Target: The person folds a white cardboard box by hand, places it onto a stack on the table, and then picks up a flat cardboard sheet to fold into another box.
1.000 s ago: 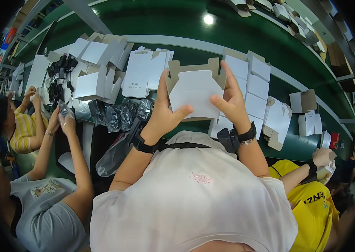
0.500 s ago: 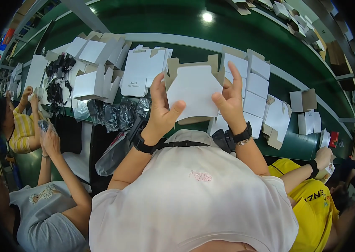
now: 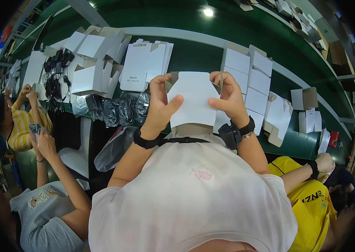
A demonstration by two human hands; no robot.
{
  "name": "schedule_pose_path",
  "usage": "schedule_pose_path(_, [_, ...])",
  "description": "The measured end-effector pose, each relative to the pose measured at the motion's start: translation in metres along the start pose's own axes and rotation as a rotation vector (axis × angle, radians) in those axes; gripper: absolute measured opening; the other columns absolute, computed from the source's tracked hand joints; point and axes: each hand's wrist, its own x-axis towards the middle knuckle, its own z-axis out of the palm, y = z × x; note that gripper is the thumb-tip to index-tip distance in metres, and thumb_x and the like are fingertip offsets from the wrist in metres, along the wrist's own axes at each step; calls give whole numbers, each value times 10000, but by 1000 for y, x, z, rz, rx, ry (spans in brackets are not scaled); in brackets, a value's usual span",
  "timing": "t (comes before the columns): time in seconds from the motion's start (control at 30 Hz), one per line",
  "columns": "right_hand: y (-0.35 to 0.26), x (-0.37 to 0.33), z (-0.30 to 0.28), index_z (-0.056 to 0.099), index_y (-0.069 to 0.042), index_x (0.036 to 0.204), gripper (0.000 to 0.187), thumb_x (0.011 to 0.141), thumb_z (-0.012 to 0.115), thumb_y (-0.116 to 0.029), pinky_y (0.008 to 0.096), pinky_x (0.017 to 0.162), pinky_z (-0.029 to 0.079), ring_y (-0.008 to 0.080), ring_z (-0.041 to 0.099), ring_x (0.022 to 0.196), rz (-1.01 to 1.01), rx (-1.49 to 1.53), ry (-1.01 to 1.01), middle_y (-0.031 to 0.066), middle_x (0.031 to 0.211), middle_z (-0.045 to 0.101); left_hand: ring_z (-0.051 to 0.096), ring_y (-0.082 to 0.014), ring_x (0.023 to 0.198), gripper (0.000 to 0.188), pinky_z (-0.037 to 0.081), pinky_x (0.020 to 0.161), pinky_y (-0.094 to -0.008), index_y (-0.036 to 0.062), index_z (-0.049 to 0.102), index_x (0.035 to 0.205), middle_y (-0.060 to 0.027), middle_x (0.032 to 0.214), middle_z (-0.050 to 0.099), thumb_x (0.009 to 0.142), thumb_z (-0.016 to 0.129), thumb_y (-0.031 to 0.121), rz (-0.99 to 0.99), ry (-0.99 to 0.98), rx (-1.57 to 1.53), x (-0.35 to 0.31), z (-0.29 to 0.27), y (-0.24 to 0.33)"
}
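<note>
A white cardboard box (image 3: 192, 103) with brown inner sides is held up in front of my chest. Its white flap points away from me, and brown side flaps stand at both upper corners. My left hand (image 3: 160, 98) grips the left side, thumb on the white face and fingers curled behind the side flap. On the other side, my right hand (image 3: 231, 94) holds it the same way, its thumb on the face and fingers bent around the right flap. What the fingers do behind the box is hidden.
Flat white cartons (image 3: 146, 63) lie beyond my left hand. Rows of white boxes (image 3: 249, 75) stand to the right. Bagged black items (image 3: 120, 109), black cables (image 3: 57, 75) and open boxes (image 3: 91, 77) lie leftward. Co-workers sit on both sides, one in a yellow shirt (image 3: 312, 201).
Both hands have brought the box slightly nearer to me. My fingers, stretched up before, are now curled over the side flaps, which have folded inward.
</note>
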Motion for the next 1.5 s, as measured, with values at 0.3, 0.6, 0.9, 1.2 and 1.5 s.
schedule_pose_path(0.3, [23, -8, 9, 491, -96, 973, 440, 624, 757, -68, 283, 834, 407, 146, 510, 924, 211, 228, 136, 58, 934, 547, 450, -109, 934, 468, 380, 815, -237, 58, 342, 1171, -31, 998, 459, 816, 638, 126, -85, 121, -70, 5, -12, -24])
schedule_pose_path(0.6, [43, -13, 15, 408, -73, 1281, 476, 925, 404, -389, 301, 999, 283, 200, 423, 1145, 251, 23, 171, 135, 1273, 437, 512, -112, 806, 342, 406, 752, -234, -2, 560, 1021, -48, 880, 573, 916, 480, 314, -100, 195, 351, 9, -9, -36])
schedule_pose_path(0.9, [43, -11, 15, 431, -48, 1258, 482, 948, 326, -402, 268, 961, 309, 188, 430, 1121, 166, -256, 102, 118, 1234, 464, 520, -97, 762, 205, 398, 688, -223, 8, 604, 904, -25, 813, 577, 868, 509, 186, -430, 245, -78, 15, -21, -42])
schedule_pose_path(1.2, [55, -13, 10, 555, -2, 1074, 436, 936, 400, -386, 237, 802, 396, 107, 505, 854, 376, -85, 148, 47, 934, 583, 521, -93, 733, 197, 408, 654, -231, 25, 585, 874, -10, 793, 564, 874, 527, 213, -505, 273, -109, 16, -18, -48])
schedule_pose_path(1.5, [42, 0, 1, 549, 28, 1085, 625, 921, 300, -521, 239, 799, 385, 142, 509, 825, 559, -292, -172, 83, 928, 591, 551, -74, 688, 88, 448, 582, -204, 51, 561, 924, -3, 817, 578, 846, 547, 89, -751, 110, 187, 31, -40, -49])
